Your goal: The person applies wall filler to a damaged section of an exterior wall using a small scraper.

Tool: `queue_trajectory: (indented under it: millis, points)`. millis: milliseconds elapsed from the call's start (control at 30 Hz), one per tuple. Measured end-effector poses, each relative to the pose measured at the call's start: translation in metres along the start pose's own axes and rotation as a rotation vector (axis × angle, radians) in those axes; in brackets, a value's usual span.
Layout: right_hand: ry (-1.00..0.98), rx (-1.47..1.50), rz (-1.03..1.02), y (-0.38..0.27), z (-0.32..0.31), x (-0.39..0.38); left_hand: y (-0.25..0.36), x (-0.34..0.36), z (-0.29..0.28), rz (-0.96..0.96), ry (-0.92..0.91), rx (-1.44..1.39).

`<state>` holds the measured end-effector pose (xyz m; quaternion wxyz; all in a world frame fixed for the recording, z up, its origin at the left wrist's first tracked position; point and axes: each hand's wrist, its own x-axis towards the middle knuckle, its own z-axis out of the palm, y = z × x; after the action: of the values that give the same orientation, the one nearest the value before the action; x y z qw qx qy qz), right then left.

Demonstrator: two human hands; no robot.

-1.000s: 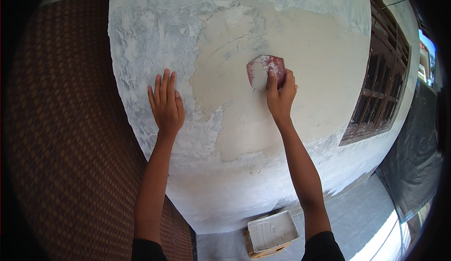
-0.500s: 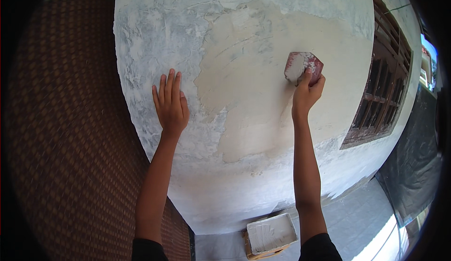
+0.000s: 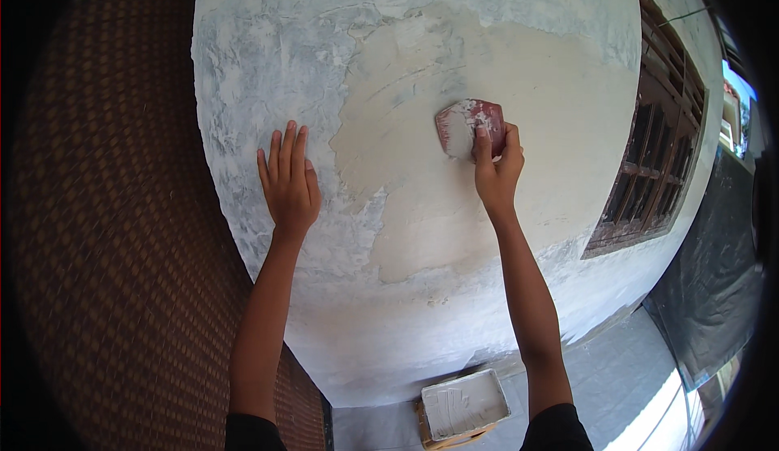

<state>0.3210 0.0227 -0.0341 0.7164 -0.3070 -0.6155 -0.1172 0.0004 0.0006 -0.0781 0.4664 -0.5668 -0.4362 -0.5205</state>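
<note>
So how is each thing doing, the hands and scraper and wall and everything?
Right hand: gripping the red scraper.
Red scraper: smeared with pale paste.
Left hand: open, held at the wall.
Wall: partly coated beige.
Tray: holding pale paste.
Window: seemingly shut.
Dark sheet: hanging, wrinkled.

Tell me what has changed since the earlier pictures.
The right hand, holding the red scraper, swept right toward the window and has now come back left over the beige patch, close to where it began. Nothing was taken hold of or let go. The left hand stayed spread at the wall left of the patch; the tray stayed below.
</note>
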Motion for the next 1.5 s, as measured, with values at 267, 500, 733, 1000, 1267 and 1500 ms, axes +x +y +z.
queue_trajectory:
  millis: [267,500,733,1000,1267,1500]
  points:
    - [-0.018,0.440,0.282,-0.056,0.017,0.002,0.002,-0.001,0.000,-0.019,0.001,0.003]
    - [-0.034,-0.001,-0.126,-0.059,0.049,0.024,-0.003,-0.001,-0.001,-0.006,-0.016,-0.005]
    - [0.059,0.470,0.137,-0.064,0.027,0.043,0.001,0.000,0.001,-0.001,0.002,0.008]
    - [0.352,0.256,0.260,-0.049,0.021,0.071,0.001,0.000,-0.002,-0.001,-0.005,0.005]
    - [-0.206,-0.024,-0.414,-0.071,0.067,0.009,-0.002,-0.001,-0.002,-0.009,0.012,-0.015]
    - [0.324,0.418,0.155,-0.057,0.025,0.049,0.005,0.001,0.002,-0.015,0.011,0.000]
